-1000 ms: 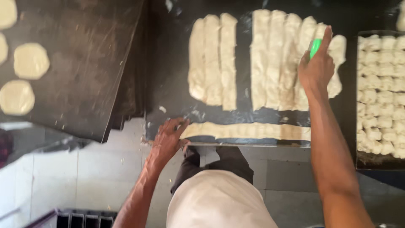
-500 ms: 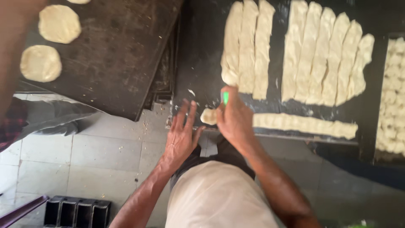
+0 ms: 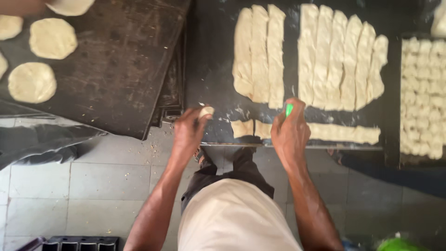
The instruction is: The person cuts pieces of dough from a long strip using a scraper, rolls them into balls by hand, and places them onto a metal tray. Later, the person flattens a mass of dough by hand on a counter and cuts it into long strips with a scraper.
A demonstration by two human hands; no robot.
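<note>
Since half a second ago, left hand (image 3: 189,130) has lifted away from the right one and now pinches a small cut dough piece (image 3: 206,111) in its fingertips, at centre of the frame near the front edge of the dark worktop (image 3: 211,56). Right hand (image 3: 290,132) is closed around a green-handled cutter (image 3: 289,109), pressed on the horizontal dough strip (image 3: 339,133). Long vertical dough strips (image 3: 309,56) lie above, flat dough rounds (image 3: 32,82) at upper left
</note>
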